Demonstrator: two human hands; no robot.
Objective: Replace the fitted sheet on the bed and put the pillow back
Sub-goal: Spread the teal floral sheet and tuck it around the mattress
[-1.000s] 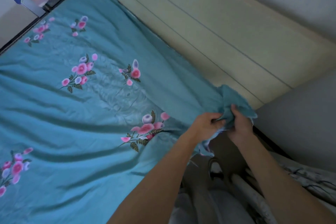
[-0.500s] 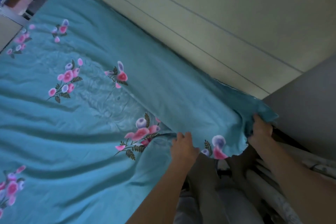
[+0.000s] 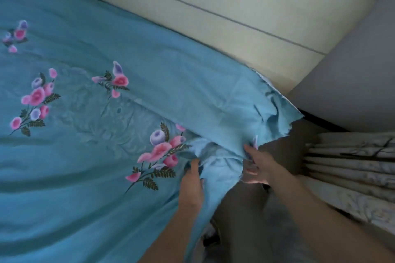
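We see the teal cotton sheet printed with pink and lilac flower sprays [image 3: 89, 177] spread wide beyond and to the left of both hands, its near corner bunched between them. The left hand [image 3: 191, 186] lies on the cloth with fingers fairly straight, fingertips pressing into a fold just beside a pink flower spray; whether it pinches any cloth we cannot tell. The right hand [image 3: 256, 166] pinches the loose edge of the sheet, thumb and fingers curled on the fabric. Beyond the right hand the folded-over corner ends in a ragged edge near the cream padded headboard with grey seams [image 3: 213, 6]. To the right of that hand lies pale, dark-patterned folded bedding [image 3: 352, 166].
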